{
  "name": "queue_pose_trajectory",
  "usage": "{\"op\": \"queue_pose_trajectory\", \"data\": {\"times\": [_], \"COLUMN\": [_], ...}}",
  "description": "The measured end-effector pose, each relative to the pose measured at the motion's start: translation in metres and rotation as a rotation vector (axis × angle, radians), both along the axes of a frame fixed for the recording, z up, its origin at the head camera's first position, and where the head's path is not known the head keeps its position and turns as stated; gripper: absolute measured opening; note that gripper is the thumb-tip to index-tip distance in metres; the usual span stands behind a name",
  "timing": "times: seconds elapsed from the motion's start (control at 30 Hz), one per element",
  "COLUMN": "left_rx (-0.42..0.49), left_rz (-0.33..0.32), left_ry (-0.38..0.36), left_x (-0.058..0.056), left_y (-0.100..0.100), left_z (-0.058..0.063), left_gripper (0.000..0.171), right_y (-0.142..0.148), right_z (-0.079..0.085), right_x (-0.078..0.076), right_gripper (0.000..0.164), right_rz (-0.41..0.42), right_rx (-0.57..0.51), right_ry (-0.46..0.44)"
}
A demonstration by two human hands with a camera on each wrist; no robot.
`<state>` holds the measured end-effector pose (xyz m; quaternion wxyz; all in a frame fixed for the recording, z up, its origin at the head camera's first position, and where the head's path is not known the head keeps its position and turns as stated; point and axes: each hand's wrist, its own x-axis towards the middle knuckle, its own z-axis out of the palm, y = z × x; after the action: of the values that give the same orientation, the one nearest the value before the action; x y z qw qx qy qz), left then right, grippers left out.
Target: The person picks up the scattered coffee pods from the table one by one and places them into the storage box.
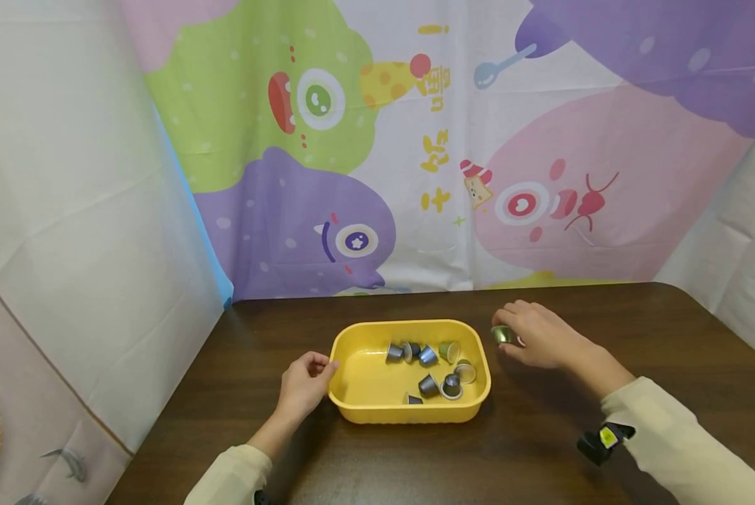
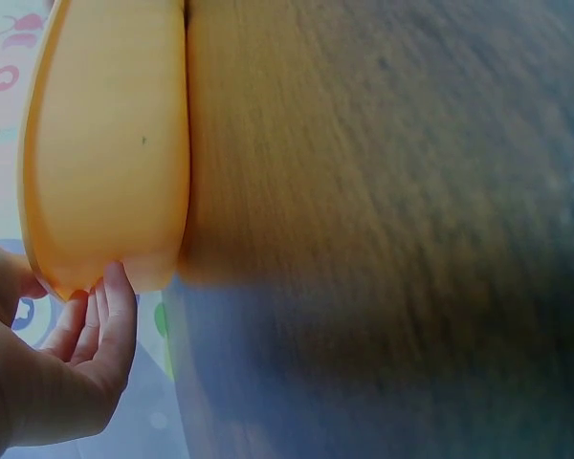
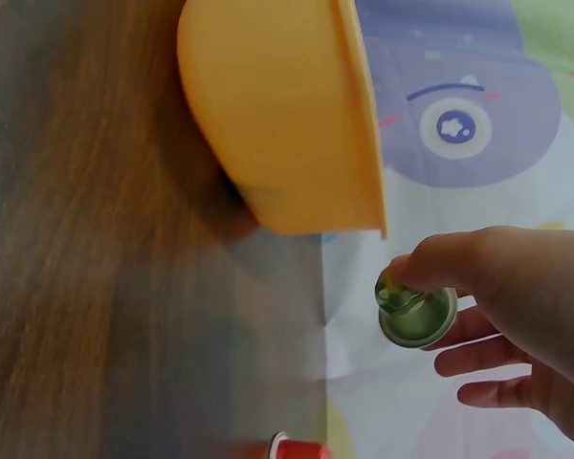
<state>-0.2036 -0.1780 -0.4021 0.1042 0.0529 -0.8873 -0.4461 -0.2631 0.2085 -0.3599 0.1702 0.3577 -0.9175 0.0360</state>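
Note:
A yellow plastic tub [image 1: 377, 415] stands on the dark wooden table, with several coffee capsules inside, among them a blue capsule [image 1: 428, 355], a pale green one [image 1: 449, 351] and grey ones. My left hand [image 1: 303, 387] pinches the tub's left rim, thumb over the edge and fingers against the outer wall, as the left wrist view also shows. Right of the tub, my right hand [image 1: 535, 335] pinches a green coffee capsule [image 3: 416, 317] between thumb and fingers, close beside the tub's right rim. The other fingers of that hand extend loosely past the capsule.
A red capsule [image 3: 301, 448] shows at the lower edge of the right wrist view. The wooden table [image 1: 415, 463] ends at the back against a printed cartoon curtain [image 1: 428, 245]. Pale cloth [image 1: 87, 175] hangs at the left side.

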Motion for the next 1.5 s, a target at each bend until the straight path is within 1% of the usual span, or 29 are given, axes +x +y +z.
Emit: {"op": "queue_pose_trajectory", "data": {"times": [0.27,0.4,0.7,0.8,1.0,1.13,1.27,1.5], "left_rx": [0.005,0.004,0.007,0.006,0.006,0.010,0.017,0.028], "left_rz": [0.003,0.000,0.001,0.002,0.003,-0.005,-0.002,0.002], "left_ry": [-0.005,-0.005,0.000,0.001,0.002,0.002,0.000,-0.011], "left_x": [0.000,0.000,0.000,0.000,-0.001,-0.001,0.000,0.001], "left_y": [0.000,0.000,0.000,0.000,0.001,0.002,0.001,0.001], "left_z": [0.000,0.000,0.000,0.000,-0.001,-0.001,-0.001,0.001], "left_gripper": [0.020,0.020,0.019,0.020,0.020,0.020,0.021,0.021], "right_y": [-0.006,-0.008,-0.015,-0.018,-0.026,-0.031,-0.037,-0.047], "right_z": [0.011,0.014,0.020,0.024,0.035,0.040,0.043,0.044], "right_x": [0.010,0.013,0.017,0.019,0.021,0.021,0.019,0.016], "right_gripper": [0.030,0.030,0.028,0.027,0.024,0.022,0.022,0.024], "right_rz": [0.016,0.026,0.031,0.034,0.026,0.039,0.046,0.043], "right_rx": [0.005,0.007,-0.013,-0.018,-0.003,0.011,0.030,0.084], "right_ry": [0.018,0.027,0.003,-0.032,-0.157,-0.192,-0.225,-0.331]}}
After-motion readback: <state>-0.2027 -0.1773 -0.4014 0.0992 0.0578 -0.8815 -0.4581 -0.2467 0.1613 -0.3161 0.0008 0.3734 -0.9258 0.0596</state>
